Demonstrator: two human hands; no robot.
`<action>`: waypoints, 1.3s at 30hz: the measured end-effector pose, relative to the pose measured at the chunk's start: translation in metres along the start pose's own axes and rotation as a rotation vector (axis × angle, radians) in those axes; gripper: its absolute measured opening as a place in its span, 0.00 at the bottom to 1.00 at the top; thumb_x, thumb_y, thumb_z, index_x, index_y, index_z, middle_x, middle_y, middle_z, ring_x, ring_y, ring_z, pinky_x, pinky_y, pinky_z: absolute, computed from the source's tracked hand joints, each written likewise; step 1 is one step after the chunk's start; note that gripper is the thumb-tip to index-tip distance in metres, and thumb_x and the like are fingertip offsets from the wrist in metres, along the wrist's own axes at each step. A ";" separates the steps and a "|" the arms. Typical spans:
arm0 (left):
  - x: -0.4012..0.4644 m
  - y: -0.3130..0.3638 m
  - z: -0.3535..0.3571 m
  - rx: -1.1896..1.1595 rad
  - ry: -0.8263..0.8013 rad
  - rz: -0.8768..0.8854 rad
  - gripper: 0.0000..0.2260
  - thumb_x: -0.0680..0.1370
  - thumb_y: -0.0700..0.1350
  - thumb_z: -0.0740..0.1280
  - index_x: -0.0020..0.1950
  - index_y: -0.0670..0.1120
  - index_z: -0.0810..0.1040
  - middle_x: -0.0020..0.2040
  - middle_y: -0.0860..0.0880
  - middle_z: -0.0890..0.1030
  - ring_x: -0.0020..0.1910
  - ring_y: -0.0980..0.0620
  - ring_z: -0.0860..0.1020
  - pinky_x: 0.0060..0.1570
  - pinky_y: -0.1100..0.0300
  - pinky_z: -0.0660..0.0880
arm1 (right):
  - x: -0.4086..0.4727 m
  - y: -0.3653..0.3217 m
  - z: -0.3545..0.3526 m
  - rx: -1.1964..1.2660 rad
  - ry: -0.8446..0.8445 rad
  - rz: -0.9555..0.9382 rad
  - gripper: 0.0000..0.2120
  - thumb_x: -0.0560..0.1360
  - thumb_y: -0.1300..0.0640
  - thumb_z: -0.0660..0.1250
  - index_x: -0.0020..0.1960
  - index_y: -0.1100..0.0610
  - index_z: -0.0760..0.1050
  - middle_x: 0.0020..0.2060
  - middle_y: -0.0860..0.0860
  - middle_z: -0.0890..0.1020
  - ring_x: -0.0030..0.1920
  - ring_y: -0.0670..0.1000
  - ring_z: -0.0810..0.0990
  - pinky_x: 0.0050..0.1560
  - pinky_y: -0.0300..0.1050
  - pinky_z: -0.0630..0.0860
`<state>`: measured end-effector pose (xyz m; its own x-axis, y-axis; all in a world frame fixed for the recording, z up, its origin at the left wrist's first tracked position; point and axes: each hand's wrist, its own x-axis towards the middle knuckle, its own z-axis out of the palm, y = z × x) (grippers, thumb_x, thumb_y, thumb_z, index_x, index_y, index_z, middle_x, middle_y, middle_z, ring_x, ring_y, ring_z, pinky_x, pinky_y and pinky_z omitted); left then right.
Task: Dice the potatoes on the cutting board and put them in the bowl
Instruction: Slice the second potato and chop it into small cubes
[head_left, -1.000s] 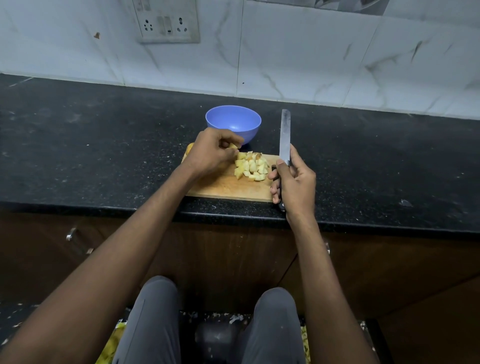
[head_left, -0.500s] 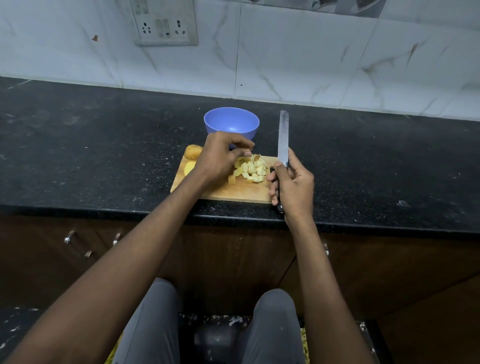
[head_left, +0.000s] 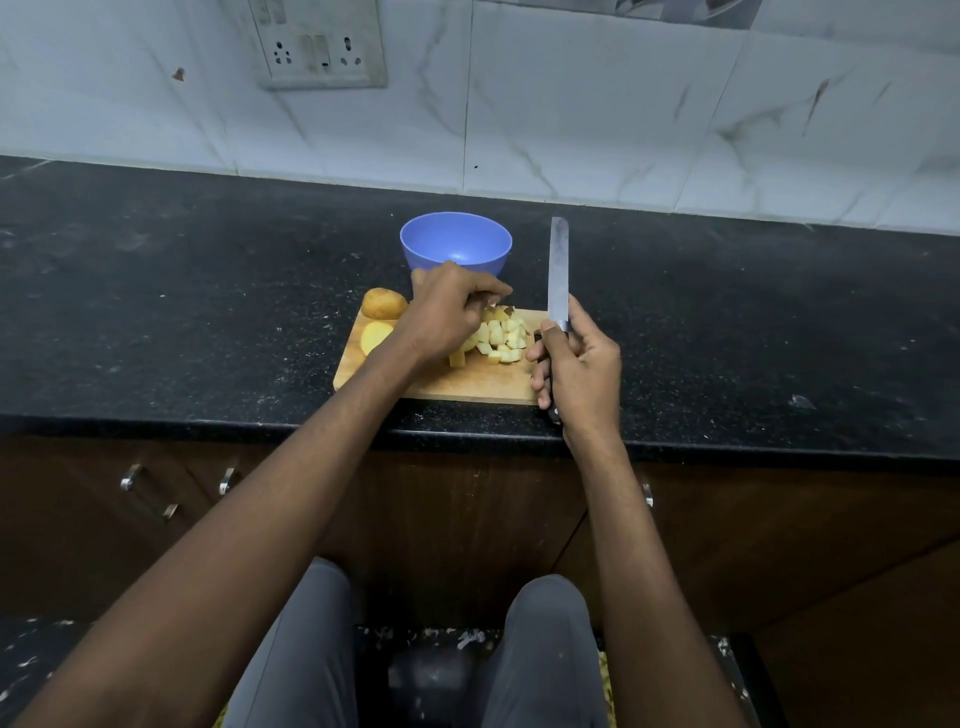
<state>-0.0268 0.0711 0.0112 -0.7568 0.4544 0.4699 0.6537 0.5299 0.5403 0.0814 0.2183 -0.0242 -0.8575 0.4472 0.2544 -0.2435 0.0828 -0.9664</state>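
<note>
Left hand (head_left: 447, 312), fingers curled onto the dice (head_left: 501, 338) mid-board (head_left: 447, 384), sits just short of the bowl (head_left: 456, 244), straight beyond the board; right hand (head_left: 582, 364) grips the knife (head_left: 558, 275), blade up, beside the board.

One bowl (head_left: 455, 244), one knife (head_left: 558, 275), one cutting board (head_left: 467, 382), one whole potato (head_left: 383, 303), two hands.

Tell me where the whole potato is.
In the head view, the whole potato sits at the cutting board's far left corner, behind a cut half, left of the left hand.
</note>
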 end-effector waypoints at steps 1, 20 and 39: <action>-0.004 0.001 -0.004 -0.021 0.046 0.002 0.13 0.80 0.36 0.66 0.59 0.48 0.86 0.54 0.51 0.87 0.58 0.55 0.80 0.64 0.48 0.70 | 0.000 0.000 0.000 -0.001 0.001 0.001 0.21 0.86 0.58 0.63 0.77 0.48 0.70 0.36 0.55 0.81 0.26 0.50 0.74 0.22 0.41 0.70; -0.058 0.010 -0.005 -0.042 0.068 -0.178 0.13 0.73 0.35 0.77 0.58 0.42 0.84 0.46 0.50 0.82 0.41 0.63 0.79 0.43 0.75 0.76 | -0.001 -0.002 0.000 -0.057 0.002 0.002 0.18 0.86 0.57 0.63 0.74 0.51 0.74 0.36 0.54 0.82 0.27 0.52 0.74 0.23 0.43 0.71; -0.079 0.014 0.011 -0.021 0.138 0.149 0.17 0.75 0.34 0.74 0.63 0.42 0.83 0.47 0.48 0.85 0.50 0.51 0.77 0.52 0.57 0.75 | -0.001 -0.002 0.000 -0.067 -0.010 -0.023 0.15 0.85 0.58 0.63 0.68 0.44 0.76 0.36 0.54 0.83 0.27 0.52 0.74 0.24 0.43 0.71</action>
<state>0.0422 0.0505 -0.0268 -0.6448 0.4232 0.6365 0.7595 0.4481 0.4715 0.0829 0.2175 -0.0230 -0.8567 0.4352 0.2771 -0.2328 0.1531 -0.9604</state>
